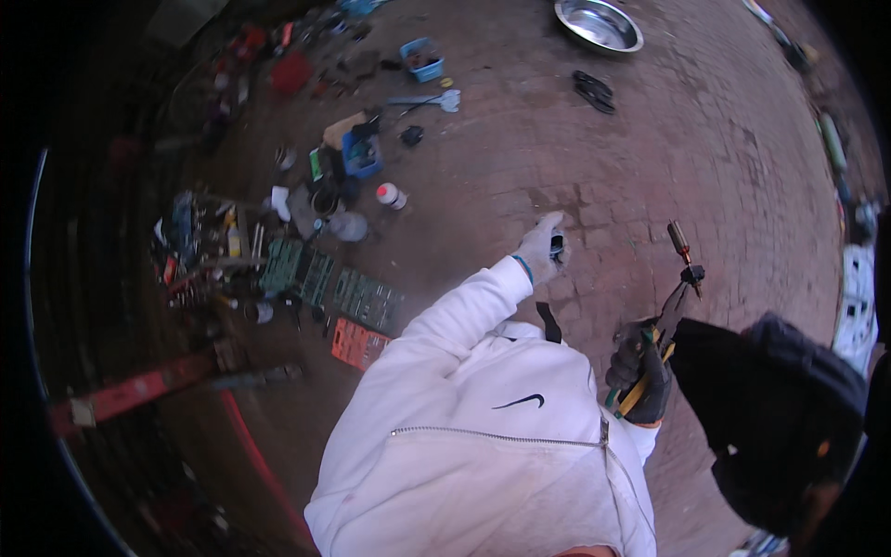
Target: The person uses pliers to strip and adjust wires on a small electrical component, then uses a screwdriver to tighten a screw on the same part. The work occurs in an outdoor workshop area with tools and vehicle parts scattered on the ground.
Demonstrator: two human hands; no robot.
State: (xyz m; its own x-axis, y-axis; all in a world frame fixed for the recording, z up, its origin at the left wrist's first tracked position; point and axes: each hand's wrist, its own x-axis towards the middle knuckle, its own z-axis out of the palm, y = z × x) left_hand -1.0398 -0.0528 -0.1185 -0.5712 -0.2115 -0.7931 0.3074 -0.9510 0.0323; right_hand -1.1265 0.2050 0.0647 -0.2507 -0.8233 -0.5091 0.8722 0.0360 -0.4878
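My left hand [540,249], in a pale glove, grips a small dark object [557,245] whose shape is partly hidden by the fingers. My right hand [636,376], in a dark glove, is closed on pliers [647,379] with yellow grips. Their jaws reach up to a black fitting [691,275] on a slender brass-coloured piece with a cylindrical upper end [679,239]; whether they clamp it is unclear. My hands are apart, over brick paving [631,158].
A person in black [775,408] is close at my right. Open socket sets [357,302], blue bins [362,162], a bottle [390,195] and scattered tools lie leftward. A steel basin [597,42] and dark footwear [594,93] lie ahead. A red beam [153,385] is at lower left.
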